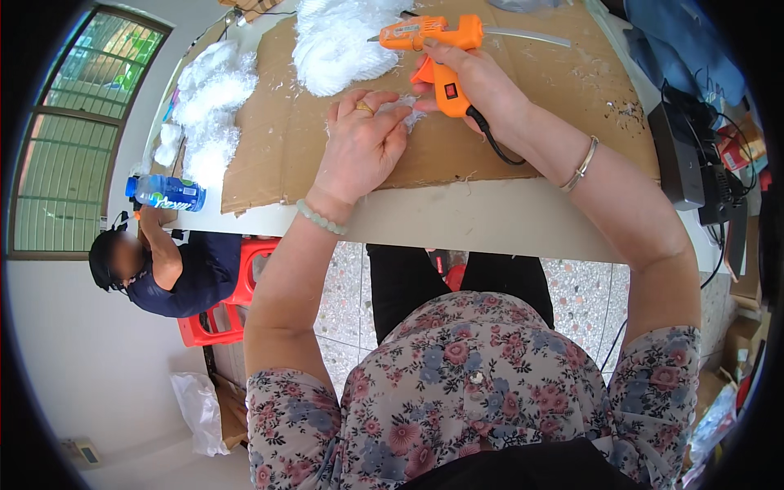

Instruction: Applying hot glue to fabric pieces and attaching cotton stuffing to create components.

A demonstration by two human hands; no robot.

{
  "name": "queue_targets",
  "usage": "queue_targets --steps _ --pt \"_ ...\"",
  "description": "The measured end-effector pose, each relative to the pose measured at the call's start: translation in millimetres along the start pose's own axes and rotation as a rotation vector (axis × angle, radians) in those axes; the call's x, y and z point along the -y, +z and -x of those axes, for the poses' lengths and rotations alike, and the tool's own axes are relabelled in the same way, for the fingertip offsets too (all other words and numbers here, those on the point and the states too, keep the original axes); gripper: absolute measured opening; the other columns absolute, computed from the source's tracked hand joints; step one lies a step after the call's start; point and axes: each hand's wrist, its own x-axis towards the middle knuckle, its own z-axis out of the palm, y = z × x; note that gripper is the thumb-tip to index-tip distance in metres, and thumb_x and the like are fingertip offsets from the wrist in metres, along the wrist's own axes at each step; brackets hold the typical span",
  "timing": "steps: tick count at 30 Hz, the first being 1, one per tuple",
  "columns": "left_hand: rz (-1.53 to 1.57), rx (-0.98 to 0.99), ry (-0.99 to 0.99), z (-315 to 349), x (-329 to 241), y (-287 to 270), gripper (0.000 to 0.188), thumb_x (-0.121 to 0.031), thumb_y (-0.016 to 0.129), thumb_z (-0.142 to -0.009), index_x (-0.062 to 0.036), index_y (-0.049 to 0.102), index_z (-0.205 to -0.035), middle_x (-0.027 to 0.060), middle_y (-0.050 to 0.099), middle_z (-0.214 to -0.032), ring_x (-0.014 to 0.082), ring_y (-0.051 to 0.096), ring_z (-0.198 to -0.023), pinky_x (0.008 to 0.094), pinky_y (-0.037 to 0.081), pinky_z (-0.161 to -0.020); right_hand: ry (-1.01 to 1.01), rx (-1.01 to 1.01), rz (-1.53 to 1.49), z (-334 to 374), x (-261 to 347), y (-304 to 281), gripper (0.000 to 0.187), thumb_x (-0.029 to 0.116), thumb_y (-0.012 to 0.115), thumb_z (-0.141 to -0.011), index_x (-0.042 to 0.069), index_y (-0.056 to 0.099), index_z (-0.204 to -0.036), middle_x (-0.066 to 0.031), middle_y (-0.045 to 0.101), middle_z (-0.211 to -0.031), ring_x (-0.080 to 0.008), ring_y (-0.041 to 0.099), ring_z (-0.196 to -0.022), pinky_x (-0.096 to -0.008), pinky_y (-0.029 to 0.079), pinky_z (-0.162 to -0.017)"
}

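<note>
Two hands are working at once: our right hand [474,82] is clamping its fingers around the orange glue gun [437,49], while our left hand [359,147] is pinching a white tuft [408,110] against the cardboard [506,122]. We are judging the work partly done, since white piles [339,41] are lying ahead. Cardboard is covering the worktop [457,220], a bottle [167,193] is lying left, and another person [163,269] is sitting below by a window [73,131].

Glue gun [437,49] on cardboard sheet [523,122] atop table [457,216], feather pile [335,41] behind, bottle [167,193] left
</note>
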Motion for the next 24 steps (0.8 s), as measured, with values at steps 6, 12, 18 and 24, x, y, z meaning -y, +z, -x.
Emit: queue_targets --steps 6,12,18,24 --pt "0.206 -0.041 -0.111 1.6 8.2 -9.1 0.018 -0.010 0.056 -0.079 -0.0074 0.069 -0.092 0.0065 0.063 -0.103 0.0294 0.050 -0.105 0.0399 0.038 -0.091 0.019 0.007 -0.051 -2.9 -8.6 1.3 0.031 0.028 0.051 -0.093 0.000 0.051 -0.107 -0.0094 0.058 -0.090 -0.0168 0.060 -0.083 -0.0367 0.057 -0.074" --pt "0.393 -0.142 -0.291 -7.7 13.2 -14.2 0.018 -0.004 0.053 -0.078 -0.0037 0.065 -0.091 0.0084 0.065 -0.096 0.0270 0.052 -0.099 0.0348 0.043 -0.085 0.039 0.018 -0.087 -2.8 -9.8 -0.8 0.032 0.027 0.051 -0.093 0.000 0.049 -0.110 -0.0091 0.058 -0.088 -0.0172 0.060 -0.082 -0.0382 0.057 -0.076" --pt "0.328 -0.055 -0.148 -13.4 3.3 -3.6 0.021 0.003 0.047 -0.074 -0.0046 0.056 -0.091 0.0079 0.064 -0.085 0.0286 0.055 -0.093 0.0381 0.041 -0.087 0.045 0.000 -0.103 0.0 -8.6 1.6 0.030 0.026 0.050 -0.094 0.001 0.049 -0.110 -0.0088 0.058 -0.088 -0.0170 0.061 -0.081 -0.0389 0.056 -0.077" --pt "0.246 0.005 -0.050 -12.8 -0.9 -6.9 0.023 0.006 0.045 -0.072 -0.0055 0.055 -0.089 0.0060 0.064 -0.084 0.0281 0.056 -0.092 0.0396 0.039 -0.090 0.047 0.008 -0.103 -1.8 -8.8 -2.7 0.029 0.027 0.050 -0.093 0.000 0.052 -0.103 -0.0084 0.058 -0.088 -0.0171 0.061 -0.081 -0.0377 0.057 -0.077"
